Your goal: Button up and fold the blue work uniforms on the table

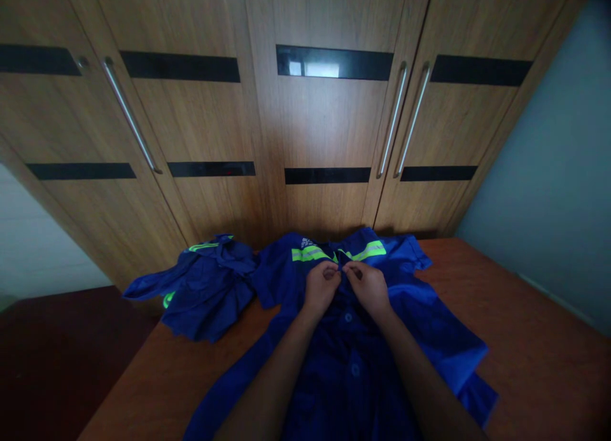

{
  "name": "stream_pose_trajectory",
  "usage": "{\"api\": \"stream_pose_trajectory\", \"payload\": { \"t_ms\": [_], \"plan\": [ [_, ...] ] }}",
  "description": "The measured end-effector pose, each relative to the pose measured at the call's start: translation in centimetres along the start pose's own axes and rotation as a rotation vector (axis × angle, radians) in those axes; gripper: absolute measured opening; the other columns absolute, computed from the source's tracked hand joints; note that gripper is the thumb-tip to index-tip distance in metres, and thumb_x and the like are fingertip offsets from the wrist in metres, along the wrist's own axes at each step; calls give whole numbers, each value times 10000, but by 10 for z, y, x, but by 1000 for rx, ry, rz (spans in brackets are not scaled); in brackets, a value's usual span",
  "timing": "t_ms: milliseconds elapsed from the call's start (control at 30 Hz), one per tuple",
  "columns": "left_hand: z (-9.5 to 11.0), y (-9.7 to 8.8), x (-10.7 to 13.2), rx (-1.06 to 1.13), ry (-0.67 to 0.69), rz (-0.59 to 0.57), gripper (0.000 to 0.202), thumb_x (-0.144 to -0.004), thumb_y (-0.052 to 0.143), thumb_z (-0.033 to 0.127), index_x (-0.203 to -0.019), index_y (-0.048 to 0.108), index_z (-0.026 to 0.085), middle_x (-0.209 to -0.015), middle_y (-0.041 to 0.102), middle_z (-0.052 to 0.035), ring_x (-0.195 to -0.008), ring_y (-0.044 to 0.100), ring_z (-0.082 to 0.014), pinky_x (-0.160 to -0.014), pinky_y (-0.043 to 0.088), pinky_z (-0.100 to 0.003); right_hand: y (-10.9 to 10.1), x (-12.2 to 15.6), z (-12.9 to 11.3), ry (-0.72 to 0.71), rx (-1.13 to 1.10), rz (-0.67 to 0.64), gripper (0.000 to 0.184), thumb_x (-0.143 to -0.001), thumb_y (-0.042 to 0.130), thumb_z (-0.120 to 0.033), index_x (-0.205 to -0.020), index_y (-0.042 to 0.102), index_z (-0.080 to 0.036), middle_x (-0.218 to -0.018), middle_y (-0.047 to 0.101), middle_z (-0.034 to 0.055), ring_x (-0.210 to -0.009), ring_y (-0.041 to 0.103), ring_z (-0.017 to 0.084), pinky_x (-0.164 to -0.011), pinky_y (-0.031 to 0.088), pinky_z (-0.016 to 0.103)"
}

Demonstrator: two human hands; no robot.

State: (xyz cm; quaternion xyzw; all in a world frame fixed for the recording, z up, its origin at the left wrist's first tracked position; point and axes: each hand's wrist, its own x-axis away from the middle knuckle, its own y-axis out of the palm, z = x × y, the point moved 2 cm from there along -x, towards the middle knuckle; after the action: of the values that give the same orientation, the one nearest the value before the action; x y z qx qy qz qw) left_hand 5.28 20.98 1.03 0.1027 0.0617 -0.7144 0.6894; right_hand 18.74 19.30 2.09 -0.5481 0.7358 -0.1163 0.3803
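Observation:
A blue work shirt with neon yellow-green reflective stripes lies spread front-up on the wooden table, collar toward the wardrobe. My left hand and my right hand meet just below the collar, each with fingers pinched on the shirt's front placket. Blue buttons show lower down the placket, between my forearms. A second blue garment with the same neon stripes lies crumpled to the left, at the table's far corner.
A wooden wardrobe with long metal handles and dark bands stands right behind the table. A pale wall closes off the right side. Dark floor lies left of the table's edge.

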Motion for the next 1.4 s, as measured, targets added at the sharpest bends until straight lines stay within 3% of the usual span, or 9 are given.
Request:
{"api": "stream_pose_trajectory", "payload": {
  "t_ms": [400,567,633,733,800,900,1067,1233,1400],
  "plan": [
    [9,-2,8,-267,138,7,144,-702,588,98,-737,647,225,-690,661,3,-664,612,-147,-636,417,-211,11,-3,10,188,-286,-116,286,-802,471,-416,-735,634,-191,-566,579,-2,-524,530,150,-492,382,238],
    [12,3,12,-534,254,-236,191,-732,539,97,-777,665,233,-650,654,1,-602,594,-155,-574,381,-214,-3,-1,11,200,-62,-66,209,-766,551,-340,-616,611,-208,-605,586,32,-615,549,186,-567,375,271],
    [13,5,15,-555,264,-330,205,-697,544,75,-734,672,231,-640,661,-1,-594,597,-161,-557,376,-215,-9,0,10,136,148,1,93,-749,568,-253,-741,651,-211,-750,637,69,-741,576,220,-641,401,294],
    [16,8,18,-601,257,-477,212,-673,543,72,-715,680,227,-666,681,-10,-614,612,-167,-564,390,-216,-10,0,8,-57,321,13,360,-723,549,-117,-1060,643,-204,-1054,638,113,-997,553,252,-800,417,308],
    [18,8,18,-641,214,-554,197,-677,542,88,-724,679,222,-684,686,-9,-634,622,-165,-582,402,-215,-6,0,10,-118,306,-57,439,-734,515,-83,-1138,624,-214,-1118,631,102,-1060,542,242,-854,413,301],
    [19,5,17,-674,120,-604,161,-663,556,105,-730,663,206,-685,679,6,-651,632,-157,-591,410,-206,-2,-2,19,2,176,-77,389,-764,492,-123,-1087,658,-262,-1025,681,53,-965,604,216,-834,433,303],
    [19,-1,12,-671,-8,-597,177,-678,499,93,-783,616,174,-598,629,38,-506,617,-123,-487,399,-178,0,-7,35,347,-444,144,235,-697,606,-319,-884,697,-211,-800,708,24,-779,643,203,-727,467,301],
    [24,-2,11,-676,-62,-571,163,-700,492,100,-798,600,171,-537,592,61,-446,596,-107,-461,389,-168,0,-9,33,410,-620,145,365,-659,623,-472,-829,678,-153,-713,694,36,-655,626,180,-602,476,276],
    [43,-4,8,-720,17,-466,112,-753,517,181,-764,629,182,-623,635,25,-563,610,-128,-538,408,-199,0,-8,32,415,-630,101,428,-696,584,-468,-971,674,-152,-601,647,3,-531,573,164,-509,432,264]
  ]
}}
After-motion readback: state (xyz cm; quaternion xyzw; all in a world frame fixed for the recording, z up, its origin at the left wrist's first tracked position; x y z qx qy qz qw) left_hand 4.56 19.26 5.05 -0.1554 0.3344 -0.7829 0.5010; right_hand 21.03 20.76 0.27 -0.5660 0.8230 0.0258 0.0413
